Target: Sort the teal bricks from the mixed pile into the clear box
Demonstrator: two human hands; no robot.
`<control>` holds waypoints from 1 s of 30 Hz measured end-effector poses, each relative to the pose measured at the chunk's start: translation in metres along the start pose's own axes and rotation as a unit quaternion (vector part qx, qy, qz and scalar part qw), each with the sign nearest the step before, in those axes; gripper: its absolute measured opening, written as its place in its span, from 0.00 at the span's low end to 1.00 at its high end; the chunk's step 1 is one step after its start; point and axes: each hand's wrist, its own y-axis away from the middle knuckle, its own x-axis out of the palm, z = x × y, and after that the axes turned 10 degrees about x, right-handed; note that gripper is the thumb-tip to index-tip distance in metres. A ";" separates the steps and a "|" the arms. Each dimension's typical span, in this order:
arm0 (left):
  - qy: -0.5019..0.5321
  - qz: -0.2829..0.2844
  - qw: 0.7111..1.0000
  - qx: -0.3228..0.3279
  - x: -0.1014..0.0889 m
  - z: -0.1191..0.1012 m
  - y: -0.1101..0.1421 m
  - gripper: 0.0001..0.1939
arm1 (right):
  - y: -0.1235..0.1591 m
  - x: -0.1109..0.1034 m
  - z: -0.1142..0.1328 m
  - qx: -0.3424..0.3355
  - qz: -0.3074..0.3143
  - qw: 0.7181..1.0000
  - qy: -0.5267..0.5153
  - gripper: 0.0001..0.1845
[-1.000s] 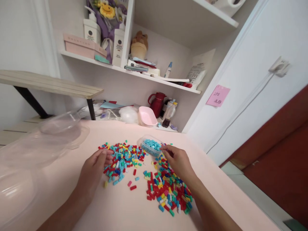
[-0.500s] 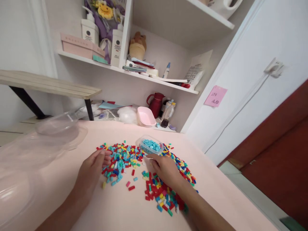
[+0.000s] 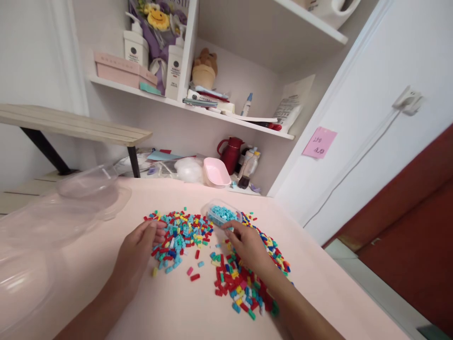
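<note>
My left hand [image 3: 143,241] rests at the left edge of a loose pile of small coloured toy bricks [image 3: 187,229]. Its fingers are curled in against the thumb, and whatever they hold is hidden. My right hand [image 3: 247,243] hovers by the near side of a clear plastic tub [image 3: 214,222], thumb and fingertips pinched together. Anything in that pinch is too small to make out. Light blue bricks [image 3: 222,212] fill the tub. Beneath and beside my right forearm spreads a second mixed pile of bricks [image 3: 230,278], with much red in it.
Clear plastic containers [image 3: 85,193] stand on the pink tabletop [image 3: 166,307] at left. Behind the table are a pink basin [image 3: 216,173], a dark red jug [image 3: 230,155] and a bottle [image 3: 250,167]. A wooden stand [image 3: 106,132] juts in from the left.
My right hand has shifted slightly right, from the gap between the piles to the tub's near side, and its fingers have drawn in. My left hand stays almost where it was.
</note>
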 end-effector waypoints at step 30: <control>-0.011 0.007 1.000 -0.005 -0.001 0.003 -0.001 0.19 | 0.003 -0.011 0.006 -0.064 -0.060 0.971 -0.224 0.12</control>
